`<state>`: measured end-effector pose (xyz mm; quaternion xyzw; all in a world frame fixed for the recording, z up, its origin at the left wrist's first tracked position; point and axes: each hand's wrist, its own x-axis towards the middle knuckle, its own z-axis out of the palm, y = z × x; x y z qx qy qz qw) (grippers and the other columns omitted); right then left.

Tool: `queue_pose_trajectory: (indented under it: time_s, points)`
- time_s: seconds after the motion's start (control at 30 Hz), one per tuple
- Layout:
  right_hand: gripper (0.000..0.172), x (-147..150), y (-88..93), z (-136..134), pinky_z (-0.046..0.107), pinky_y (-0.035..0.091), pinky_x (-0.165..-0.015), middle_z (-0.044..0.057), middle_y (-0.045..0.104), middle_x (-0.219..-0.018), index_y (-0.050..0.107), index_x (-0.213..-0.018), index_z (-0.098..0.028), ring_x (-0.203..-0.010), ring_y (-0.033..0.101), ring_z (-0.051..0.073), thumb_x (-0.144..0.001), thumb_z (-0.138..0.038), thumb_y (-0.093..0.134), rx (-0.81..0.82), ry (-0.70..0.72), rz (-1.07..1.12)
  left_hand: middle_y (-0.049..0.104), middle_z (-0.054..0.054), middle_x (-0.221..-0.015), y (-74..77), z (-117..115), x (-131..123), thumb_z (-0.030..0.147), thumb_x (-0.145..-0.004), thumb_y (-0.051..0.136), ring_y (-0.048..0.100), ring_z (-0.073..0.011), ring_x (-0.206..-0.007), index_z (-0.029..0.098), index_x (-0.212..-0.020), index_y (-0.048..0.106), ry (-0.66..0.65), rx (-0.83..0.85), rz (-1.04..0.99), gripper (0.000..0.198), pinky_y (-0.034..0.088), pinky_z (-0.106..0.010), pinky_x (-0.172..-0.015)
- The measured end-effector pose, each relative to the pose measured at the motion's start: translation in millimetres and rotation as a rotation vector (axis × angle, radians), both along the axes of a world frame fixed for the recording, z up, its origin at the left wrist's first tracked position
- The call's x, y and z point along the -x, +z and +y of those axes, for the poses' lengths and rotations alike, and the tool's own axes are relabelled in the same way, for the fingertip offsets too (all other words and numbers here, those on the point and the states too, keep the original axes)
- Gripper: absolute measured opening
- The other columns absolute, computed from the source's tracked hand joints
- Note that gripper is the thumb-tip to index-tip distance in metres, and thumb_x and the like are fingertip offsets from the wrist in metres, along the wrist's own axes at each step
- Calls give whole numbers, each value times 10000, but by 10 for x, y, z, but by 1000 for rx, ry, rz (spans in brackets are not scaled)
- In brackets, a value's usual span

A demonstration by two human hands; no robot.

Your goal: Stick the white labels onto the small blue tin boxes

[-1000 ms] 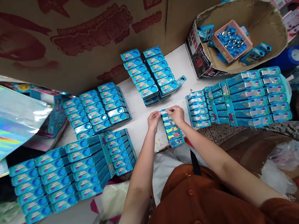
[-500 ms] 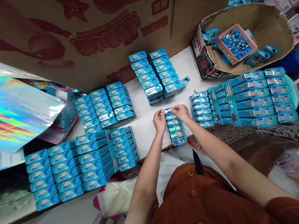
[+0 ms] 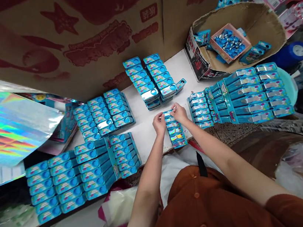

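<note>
Blue packets (image 3: 177, 137) lie in a row on your white worktop (image 3: 146, 138). Your left hand (image 3: 159, 124) and right hand (image 3: 180, 114) are at its far end, fingers drawn narrow; you cannot tell their grip.

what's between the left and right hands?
In the head view, the far end of the short row of blue packs lies between the left hand and right hand. Whether each fingertip touches it is too small to tell.

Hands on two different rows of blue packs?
No, the left hand and right hand are both at the far end of the same short row of blue packs on the white tabletop.
</note>
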<state>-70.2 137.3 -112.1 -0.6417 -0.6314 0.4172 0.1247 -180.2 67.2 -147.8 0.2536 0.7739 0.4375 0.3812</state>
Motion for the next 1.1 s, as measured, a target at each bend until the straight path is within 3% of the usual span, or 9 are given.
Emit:
queue_pose_trajectory:
  time_s: [0.2,0.33,0.47,0.63,0.77,0.9,1.0,1.1]
  points:
    - [214,70,85,-28,279,393,-716,15,611,-816,531,-902,-229,-805,572,194,-727,-158,630,-133,63,-254,689,-74,-913,42,9,12,282,-815,561,626,-160,-745,144,-996,668,-4,47,-2,252,495,-280,-735]
    - [280,29,72,-10,304,402,-764,65,565,-952,525,-892,-218,-901,552,226,-689,-264,712,-176,4,-353,678,-77,-912,62,10,-12,349,-813,571,619,-164,-743,145,-955,666,-9,47,4,266,488,-283,-725]
    - [276,-62,-26,-48,289,408,-718,28,552,-883,517,-876,-226,-800,550,193,-705,-349,695,-57,-83,-265,640,-74,-956,51,53,-77,429,-739,663,597,-150,-718,154,-990,634,19,83,55,373,482,-282,-719]
    - [206,-335,-98,-337,294,397,-821,40,564,-901,531,-895,-216,-882,538,194,-798,-392,580,-52,-213,37,602,-78,-1028,-19,124,-113,362,-720,695,585,-163,-804,169,-1053,574,47,106,83,404,469,-310,-796]
    - [179,-665,-63,-761,274,390,-850,24,596,-876,559,-834,-228,-892,552,180,-815,-406,560,103,-276,175,564,-100,-1146,-76,-3,-84,447,-743,663,575,-183,-956,172,-1129,522,67,77,48,494,468,-300,-833]
    - [262,-900,-115,-1234,253,427,-747,22,613,-770,563,-722,-218,-806,584,169,-839,-450,525,317,-430,221,589,-123,-1126,-100,-155,74,521,-891,390,556,-212,-1062,150,-1087,548,85,68,45,449,423,-351,-941]
    - [441,-899,-231,-1568,253,433,-564,34,578,-597,558,-654,-185,-561,561,153,-866,-551,431,598,-578,289,606,-113,-1159,-75,-31,246,533,-892,376,518,-227,-1154,165,-1049,602,-33,8,70,460,347,-366,-1034]
    - [510,-755,-339,-1820,255,450,-535,52,608,-630,581,-740,-160,-493,546,130,-863,-617,393,808,-736,396,601,-104,-1231,-19,242,341,575,-882,358,506,-232,-1201,175,-1066,632,-266,-6,-51,518,347,-370,-1046]
